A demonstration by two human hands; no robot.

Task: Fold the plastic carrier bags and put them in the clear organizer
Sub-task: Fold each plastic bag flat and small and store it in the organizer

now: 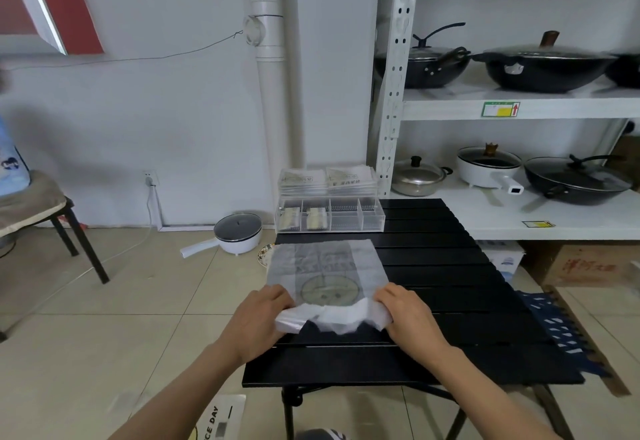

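Observation:
A translucent white carrier bag (325, 266) with a grey smiley print lies flat on the black slatted table (450, 301). Its near end is bunched up. My left hand (258, 322) grips the bag's near left corner, and my right hand (410, 315) grips the near right corner. The clear organizer (329, 219) stands at the table's far edge; folded bags sit in its two left compartments and the two right ones look empty. A stack of flat bags (327, 180) rests on top of it.
White metal shelving (519, 110) with woks and pots stands right of the table. On the tiled floor sit a white electric pot (237, 231), a chair (52, 211) at far left and another bag (218, 419) near my feet. A cardboard box (588, 266) sits under the shelf.

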